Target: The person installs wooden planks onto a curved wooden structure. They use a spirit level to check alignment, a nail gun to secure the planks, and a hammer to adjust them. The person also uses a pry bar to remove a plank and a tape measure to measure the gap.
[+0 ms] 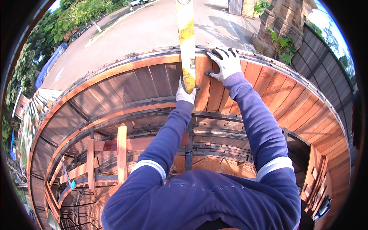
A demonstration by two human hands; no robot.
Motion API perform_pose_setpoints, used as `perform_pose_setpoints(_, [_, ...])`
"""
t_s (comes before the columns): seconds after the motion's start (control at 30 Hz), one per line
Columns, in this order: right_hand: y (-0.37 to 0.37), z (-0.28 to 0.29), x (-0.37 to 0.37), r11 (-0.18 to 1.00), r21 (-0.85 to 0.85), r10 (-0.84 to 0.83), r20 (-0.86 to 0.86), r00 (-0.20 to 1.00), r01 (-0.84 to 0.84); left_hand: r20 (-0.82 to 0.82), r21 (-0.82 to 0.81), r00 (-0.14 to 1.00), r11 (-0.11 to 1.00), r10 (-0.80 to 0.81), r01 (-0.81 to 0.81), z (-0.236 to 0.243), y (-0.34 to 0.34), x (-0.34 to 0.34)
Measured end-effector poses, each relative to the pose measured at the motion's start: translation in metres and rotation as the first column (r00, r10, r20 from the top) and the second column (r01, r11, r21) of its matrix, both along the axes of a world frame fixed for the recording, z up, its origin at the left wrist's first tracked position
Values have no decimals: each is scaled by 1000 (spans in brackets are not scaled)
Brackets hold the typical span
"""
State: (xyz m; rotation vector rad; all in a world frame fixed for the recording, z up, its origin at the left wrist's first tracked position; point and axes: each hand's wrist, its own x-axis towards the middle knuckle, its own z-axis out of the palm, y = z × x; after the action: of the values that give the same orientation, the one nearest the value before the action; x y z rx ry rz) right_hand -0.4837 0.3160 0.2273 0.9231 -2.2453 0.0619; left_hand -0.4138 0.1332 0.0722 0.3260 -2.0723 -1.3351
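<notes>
Left hand: gloved in white with dark fingertips, set around the lower end of the level; fingers along its left edge, thumb on its right, so the bar sits pinched between them.
Right hand: in a matching glove, just right of the level; fingers spread well apart and bent over the top rim of the wall, thumb stretched out sideways toward the level, palm down.
Level: a long yellow-and-white bar, paint worn, standing roughly upright against the inner face of the wall and rising above the rim.
Reddish planks: to the right of the level, side by side along the curved wall.
Darker planks: to the left of the level, on the same curve, under a reddish wooden strip.
Sleeves: both dark blue, each with a white band, below the level.
Loose plank: lower left of the level, on end among other boards.
Stacked boards: lower right of the level.
Paved ground: beyond the wall, behind the level.
Tree trunk: right of the level, beyond the wall, near a dark fence.
</notes>
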Motion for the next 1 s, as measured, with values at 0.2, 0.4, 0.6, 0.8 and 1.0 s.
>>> perform_pose_setpoints(0.2, [0,2,3,1000,-15,15,0,1000,-15,123,-41,992,999,27,-22,13,2,6])
perform_pose_setpoints(0.4, [1,4,4,999,-9,34,8,999,-34,136,-71,989,996,58,-49,11,3,4])
perform_pose_setpoints(0.6, [0,7,8,998,-25,56,-10,998,-56,82,-87,994,994,67,-59,10,4,4])
perform_pose_setpoints(0.8, [-1,10,10,999,0,43,0,999,-43,63,-46,997,998,39,-36,8,3,4])
perform_pose_setpoints(1.0, [-1,8,10,1000,10,-1,18,1000,1,95,-34,995,999,19,-15,6,1,3])
